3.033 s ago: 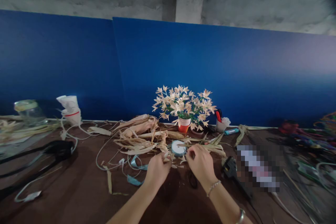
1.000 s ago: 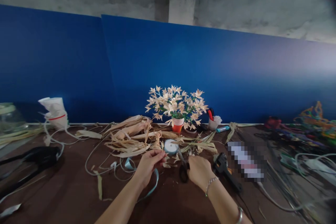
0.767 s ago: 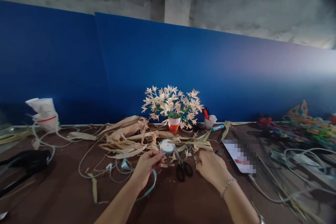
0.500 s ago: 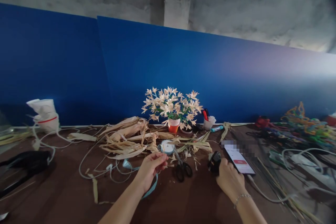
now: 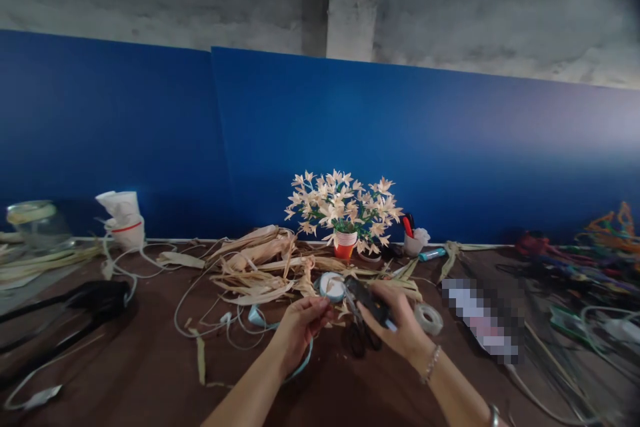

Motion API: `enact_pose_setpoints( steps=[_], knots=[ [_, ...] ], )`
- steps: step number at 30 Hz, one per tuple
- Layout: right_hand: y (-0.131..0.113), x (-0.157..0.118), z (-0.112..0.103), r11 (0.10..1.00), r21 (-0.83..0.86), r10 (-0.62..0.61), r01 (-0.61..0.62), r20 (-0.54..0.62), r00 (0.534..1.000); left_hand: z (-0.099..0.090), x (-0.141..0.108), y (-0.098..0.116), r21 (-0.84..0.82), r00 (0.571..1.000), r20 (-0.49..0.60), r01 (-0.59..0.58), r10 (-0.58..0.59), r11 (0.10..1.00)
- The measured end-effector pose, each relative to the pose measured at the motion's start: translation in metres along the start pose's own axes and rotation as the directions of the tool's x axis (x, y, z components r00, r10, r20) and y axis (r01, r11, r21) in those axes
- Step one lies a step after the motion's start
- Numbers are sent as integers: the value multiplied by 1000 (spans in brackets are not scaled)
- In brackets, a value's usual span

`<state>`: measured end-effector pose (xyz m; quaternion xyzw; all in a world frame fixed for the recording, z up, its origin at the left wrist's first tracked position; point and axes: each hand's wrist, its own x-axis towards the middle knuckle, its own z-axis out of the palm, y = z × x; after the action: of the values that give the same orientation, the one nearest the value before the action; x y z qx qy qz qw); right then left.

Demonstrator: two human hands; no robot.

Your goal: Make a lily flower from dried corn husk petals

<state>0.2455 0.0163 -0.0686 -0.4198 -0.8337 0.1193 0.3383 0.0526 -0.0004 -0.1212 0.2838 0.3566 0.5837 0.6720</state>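
Observation:
My left hand (image 5: 303,337) is pinched close to a roll of pale blue ribbon (image 5: 331,287), and the ribbon runs from its fingers down past the wrist. My right hand (image 5: 397,320) grips a black handheld tool (image 5: 365,300), whose exact kind is unclear. The tool's far end points left towards the ribbon roll. Black-handled scissors (image 5: 357,340) lie on the table beneath it, partly hidden. A pale roll of tape (image 5: 429,319) rests just right of my right hand. Dried corn husk strips (image 5: 255,267) lie heaped left of the ribbon roll.
Husk flowers in an orange-and-white paper cup (image 5: 345,245) stand at the back, with a pen cup (image 5: 414,245) to their right. A blurred phone (image 5: 480,320) lies right of my hands. White cords cross the brown table at left; tangled wires fill the right.
My right hand has come left from beside the phone, now holding the black tool up over the scissors. The pale tape roll now shows at its right. My left hand stays near the ribbon roll.

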Motion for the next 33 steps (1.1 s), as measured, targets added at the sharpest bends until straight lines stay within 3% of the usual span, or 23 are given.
enact_pose_setpoints(
  steps=[3,9,17,33],
  knots=[
    [-10,1,20,988,117,-103,99,26,994,-2,0,1,35,1000,13,-14,13,999],
    [-2,-7,42,977,199,-63,74,-58,996,-4,3,-1,68,999,-23,-40,42,997],
    [1,-9,47,982,180,-47,62,-88,995,-4,4,-6,2,999,-28,-20,20,1000],
    [4,-7,46,976,168,-125,140,-97,987,-1,2,-4,-29,998,-66,-4,2,1000]
  ],
)
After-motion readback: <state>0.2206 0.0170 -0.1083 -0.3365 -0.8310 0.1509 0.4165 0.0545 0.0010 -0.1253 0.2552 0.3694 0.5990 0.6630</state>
